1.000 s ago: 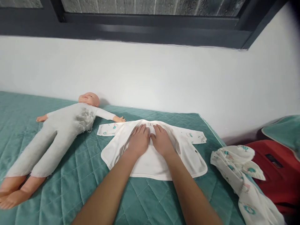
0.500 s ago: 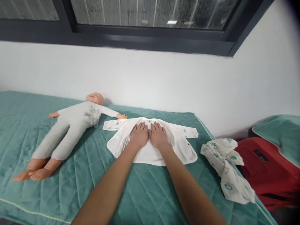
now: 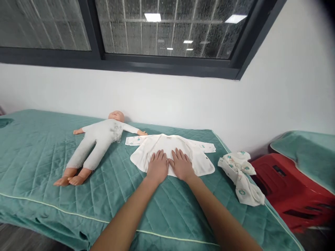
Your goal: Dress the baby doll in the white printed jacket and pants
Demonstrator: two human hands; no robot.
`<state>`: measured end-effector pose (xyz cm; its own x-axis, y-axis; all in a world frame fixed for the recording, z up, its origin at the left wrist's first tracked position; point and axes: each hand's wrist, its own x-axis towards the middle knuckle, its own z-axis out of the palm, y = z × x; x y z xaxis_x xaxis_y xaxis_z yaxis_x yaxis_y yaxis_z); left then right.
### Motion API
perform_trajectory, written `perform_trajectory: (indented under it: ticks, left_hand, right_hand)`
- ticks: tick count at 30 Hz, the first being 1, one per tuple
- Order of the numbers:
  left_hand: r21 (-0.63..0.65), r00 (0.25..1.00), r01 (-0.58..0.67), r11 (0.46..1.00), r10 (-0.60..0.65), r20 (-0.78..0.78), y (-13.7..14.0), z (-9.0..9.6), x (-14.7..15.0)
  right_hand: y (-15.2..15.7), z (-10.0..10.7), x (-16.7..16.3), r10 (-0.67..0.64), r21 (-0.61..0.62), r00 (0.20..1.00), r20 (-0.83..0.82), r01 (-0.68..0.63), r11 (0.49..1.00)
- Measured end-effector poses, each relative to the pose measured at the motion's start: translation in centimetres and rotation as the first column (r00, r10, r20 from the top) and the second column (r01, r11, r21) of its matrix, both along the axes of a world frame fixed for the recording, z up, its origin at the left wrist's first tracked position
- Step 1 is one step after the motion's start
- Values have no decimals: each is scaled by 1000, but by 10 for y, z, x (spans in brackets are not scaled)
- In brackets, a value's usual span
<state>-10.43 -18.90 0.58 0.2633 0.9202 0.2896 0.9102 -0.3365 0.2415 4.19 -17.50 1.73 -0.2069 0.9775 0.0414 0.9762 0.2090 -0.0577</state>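
A white baby shirt (image 3: 167, 144) lies spread open on the green quilted cover, its patterned sleeves stretched out to both sides and its neck label at the top. My left hand (image 3: 157, 165) rests flat on the lower middle of the shirt, fingers stretched out. Beside it my right hand (image 3: 181, 164) also lies flat on the cloth, with the thumbs close together. Left of the shirt, a baby doll (image 3: 102, 139) in a pale body suit lies on its back, one hand near the left sleeve.
Patterned white baby clothing (image 3: 240, 177) lies crumpled at the right edge of the green quilted cover (image 3: 167, 216). Past that edge stands a red plastic chair or stool (image 3: 285, 188), partly under green cloth (image 3: 309, 153). A white wall with a dark-framed window (image 3: 167, 68) rises behind.
Both hands have slid down the shirt toward me, from near the neck to its lower part, staying flat. The camera view has tilted up and shifted.
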Motion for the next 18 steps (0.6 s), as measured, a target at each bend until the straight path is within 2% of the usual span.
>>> perform_trajectory:
  ticks: [5,8,12,15,16,18]
  left_hand:
    - [97,981,174,980,-181,71,-41,5,-26]
    - [169,969,168,971,-194,154,-51,21,-63]
    - [245,956,-86,966,10,294,-35,54,-152]
    - [240,909,-338,910,249,335,-13,69,-237]
    - [198,872,-433,879,353,340,-6,71,-265]
    - [11,763,-571,821,525,377,6,70,-311]
  right_hand:
    - [-36,2,4,114,93,993,-33,-111,989]
    - [-39,14,-12,188,156,978,-90,-173,972]
    - [-12,39,-66,326,226,917,-230,-275,934]
    - [29,54,-120,374,210,846,-380,-315,926]
    - [46,57,-138,370,192,828,-422,-317,929]
    - [84,60,-174,325,140,810,-488,-295,945]
